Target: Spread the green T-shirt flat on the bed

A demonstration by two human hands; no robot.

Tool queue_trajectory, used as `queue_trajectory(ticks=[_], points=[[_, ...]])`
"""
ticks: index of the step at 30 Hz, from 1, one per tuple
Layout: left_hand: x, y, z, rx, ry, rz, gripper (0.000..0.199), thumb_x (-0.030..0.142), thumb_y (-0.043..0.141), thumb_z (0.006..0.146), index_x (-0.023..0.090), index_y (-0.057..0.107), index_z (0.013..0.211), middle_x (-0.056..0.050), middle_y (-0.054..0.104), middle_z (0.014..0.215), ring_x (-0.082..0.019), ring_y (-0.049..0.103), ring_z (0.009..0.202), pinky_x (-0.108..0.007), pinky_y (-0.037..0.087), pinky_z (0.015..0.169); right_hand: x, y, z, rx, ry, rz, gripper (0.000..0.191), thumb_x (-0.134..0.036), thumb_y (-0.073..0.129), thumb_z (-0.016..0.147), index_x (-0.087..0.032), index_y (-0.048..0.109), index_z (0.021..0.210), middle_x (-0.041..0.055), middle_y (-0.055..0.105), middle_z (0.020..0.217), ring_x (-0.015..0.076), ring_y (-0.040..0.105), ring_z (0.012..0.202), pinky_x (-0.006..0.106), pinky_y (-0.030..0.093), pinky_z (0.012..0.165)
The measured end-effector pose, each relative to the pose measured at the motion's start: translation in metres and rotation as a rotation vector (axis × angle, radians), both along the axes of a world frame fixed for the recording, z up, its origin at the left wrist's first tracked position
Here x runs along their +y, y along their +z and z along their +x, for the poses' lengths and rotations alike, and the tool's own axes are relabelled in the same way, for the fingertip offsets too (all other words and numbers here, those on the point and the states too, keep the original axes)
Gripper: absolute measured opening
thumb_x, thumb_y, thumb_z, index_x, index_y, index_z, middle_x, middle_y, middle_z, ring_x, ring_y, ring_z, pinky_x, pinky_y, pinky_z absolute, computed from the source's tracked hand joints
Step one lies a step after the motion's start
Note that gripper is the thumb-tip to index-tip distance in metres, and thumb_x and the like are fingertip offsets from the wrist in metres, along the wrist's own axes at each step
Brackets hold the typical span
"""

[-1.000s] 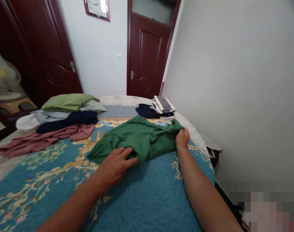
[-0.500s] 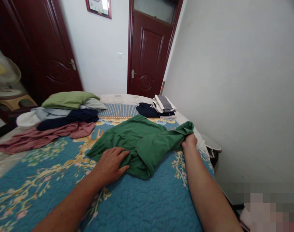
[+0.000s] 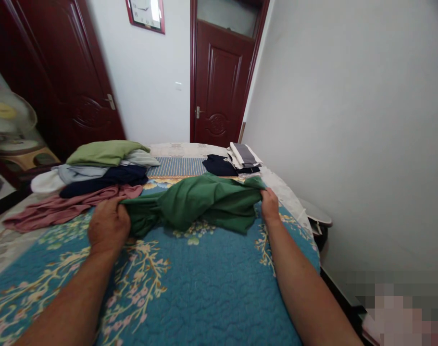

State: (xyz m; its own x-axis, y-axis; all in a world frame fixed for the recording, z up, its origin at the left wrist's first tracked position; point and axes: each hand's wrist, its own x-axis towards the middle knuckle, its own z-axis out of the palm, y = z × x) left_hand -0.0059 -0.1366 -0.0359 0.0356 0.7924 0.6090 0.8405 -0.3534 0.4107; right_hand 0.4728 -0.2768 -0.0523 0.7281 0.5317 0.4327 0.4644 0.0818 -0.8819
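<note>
A green garment [image 3: 207, 202], perhaps a shirt, is stretched sideways between my two hands over the bed. My left hand [image 3: 109, 223] is closed on its left end, near the pink garment. At the other end, my right hand [image 3: 270, 204] pinches a corner of the green cloth. The fabric sags in folds at the middle, and its lower edge hangs close to the blue floral quilt [image 3: 204, 278]. Most of my fingertips are hidden by the hands themselves.
Heaped clothes lie at the left: a light green garment [image 3: 106, 153], a navy one [image 3: 103, 181] and a pink one [image 3: 56, 211]. Folded clothes [image 3: 244, 156] are stacked at the far right corner beside a dark folded garment [image 3: 219, 165]. A wall [image 3: 356, 144] runs along the right.
My left hand has gone from lying on the green garment to gripping its left end, farther left. My right hand has shifted slightly left, and the cloth is now lifted and spread wide.
</note>
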Motion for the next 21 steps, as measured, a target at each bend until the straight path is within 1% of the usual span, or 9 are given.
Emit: queue_trajectory(ticks=[3, 6, 8, 11, 12, 14, 17, 19, 21], points=[[-0.001, 0.005, -0.005, 0.079, 0.082, 0.094, 0.040, 0.037, 0.047, 0.102, 0.010, 0.074, 0.114, -0.020, 0.073, 0.118, -0.039, 0.065, 0.122, -0.053, 0.048, 0.108, 0.003, 0.003, -0.018, -0.065, 0.256, -0.070, 0.034, -0.047, 0.052, 0.086, -0.021, 0.074, 0.083, 0.0044, 0.073, 0.087, 0.0249, 0.064, 0.094, 0.036, 0.051, 0.093], [-0.020, 0.010, 0.015, 0.069, -0.056, 0.099, 0.041, 0.042, 0.047, 0.103, 0.016, 0.072, 0.122, -0.017, 0.075, 0.123, -0.033, 0.069, 0.116, -0.045, 0.050, 0.103, 0.005, 0.003, -0.028, -0.020, 0.416, -0.053, 0.034, -0.042, 0.054, 0.083, -0.021, 0.077, 0.094, 0.0054, 0.077, 0.096, 0.0263, 0.066, 0.107, 0.037, 0.050, 0.100], [-0.036, 0.008, 0.037, 0.068, -0.203, -0.089, 0.047, 0.051, 0.051, 0.101, 0.019, 0.068, 0.132, -0.013, 0.079, 0.113, -0.031, 0.074, 0.104, -0.039, 0.053, 0.092, 0.005, 0.002, -0.032, 0.049, 0.474, -0.050, 0.031, -0.041, 0.055, 0.082, -0.021, 0.076, 0.089, 0.0043, 0.075, 0.089, 0.0251, 0.067, 0.098, 0.035, 0.053, 0.093], [-0.051, -0.001, 0.067, 0.036, -0.301, -0.448, 0.068, 0.065, 0.060, 0.092, 0.018, 0.061, 0.141, -0.007, 0.078, 0.083, -0.032, 0.077, 0.087, -0.035, 0.052, 0.076, 0.003, 0.002, -0.041, 0.106, 0.534, -0.072, 0.028, -0.042, 0.055, 0.082, -0.021, 0.073, 0.080, 0.0024, 0.072, 0.080, 0.0222, 0.065, 0.080, 0.033, 0.054, 0.079], [-0.052, -0.004, 0.072, 0.019, -0.321, -0.519, 0.068, 0.065, 0.060, 0.092, 0.017, 0.061, 0.139, -0.005, 0.076, 0.077, -0.032, 0.077, 0.082, -0.035, 0.052, 0.073, 0.002, 0.004, -0.046, 0.107, 0.570, -0.080, 0.028, -0.041, 0.055, 0.083, -0.021, 0.074, 0.082, 0.0024, 0.073, 0.081, 0.0219, 0.065, 0.080, 0.033, 0.054, 0.078], [-0.050, -0.006, 0.075, -0.029, -0.358, -0.559, 0.052, 0.059, 0.054, 0.095, 0.019, 0.066, 0.127, -0.003, 0.073, 0.072, -0.029, 0.075, 0.075, -0.034, 0.052, 0.072, -0.003, 0.008, -0.059, 0.086, 0.689, -0.098, 0.029, -0.040, 0.057, 0.083, -0.021, 0.077, 0.092, 0.0032, 0.077, 0.092, 0.0226, 0.068, 0.086, 0.033, 0.055, 0.081], [-0.040, 0.003, 0.057, -0.131, -0.291, -0.357, 0.031, 0.046, 0.051, 0.098, 0.024, 0.069, 0.110, -0.002, 0.074, 0.081, -0.024, 0.073, 0.078, -0.033, 0.054, 0.080, -0.012, 0.020, -0.082, -0.027, 0.822, -0.111, 0.025, -0.038, 0.059, 0.087, -0.021, 0.076, 0.091, 0.0053, 0.080, 0.111, 0.0238, 0.071, 0.099, 0.035, 0.055, 0.090], [-0.029, 0.011, 0.032, -0.224, -0.136, -0.112, 0.023, 0.037, 0.054, 0.096, 0.023, 0.069, 0.106, -0.002, 0.074, 0.093, -0.023, 0.071, 0.087, -0.035, 0.054, 0.086, -0.018, 0.027, -0.096, -0.149, 0.835, -0.096, 0.020, -0.033, 0.058, 0.090, -0.021, 0.070, 0.079, 0.0069, 0.079, 0.120, 0.0239, 0.072, 0.104, 0.037, 0.054, 0.095], [-0.016, 0.016, 0.003, -0.344, 0.040, 0.061, 0.020, 0.029, 0.055, 0.092, 0.020, 0.069, 0.103, -0.002, 0.072, 0.097, -0.023, 0.068, 0.091, -0.037, 0.054, 0.087, -0.024, 0.033, -0.109, -0.296, 0.854, -0.086, 0.019, -0.027, 0.057, 0.090, -0.021, 0.063, 0.072, 0.0085, 0.077, 0.127, 0.0239, 0.072, 0.112, 0.039, 0.052, 0.100]])
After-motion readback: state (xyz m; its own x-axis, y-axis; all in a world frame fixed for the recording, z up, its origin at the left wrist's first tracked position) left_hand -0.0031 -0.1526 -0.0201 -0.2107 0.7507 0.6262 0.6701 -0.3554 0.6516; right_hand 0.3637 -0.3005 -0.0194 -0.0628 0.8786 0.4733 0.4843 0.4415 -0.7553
